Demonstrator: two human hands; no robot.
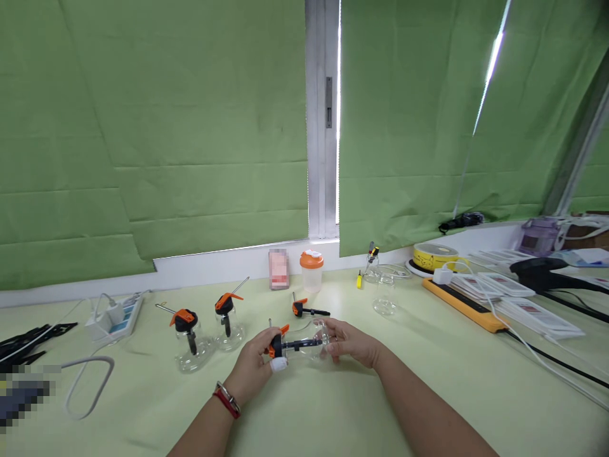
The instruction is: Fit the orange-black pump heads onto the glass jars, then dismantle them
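Observation:
A clear glass jar (304,330) lies sideways between my hands, its black and orange lid (276,346) to the left and a dark rod inside it. My left hand (254,363) is closed on the lid end, with a white wrap on one fingertip. My right hand (349,343) is wrapped round the jar's base. Just beyond lies a loose black and orange lid (299,309) with a dark rod. Two similar lidded jars stand to the left, a nearer jar (190,358) and a farther jar (231,333), metal rods sticking up from their lids.
A clear glass jar without a lid (384,304) stands at right. Behind are an orange-capped cup (312,273), a pink box (278,270) and screwdrivers (372,257). An orange power strip (461,304) with cables lies right; a white power strip (118,320) lies left.

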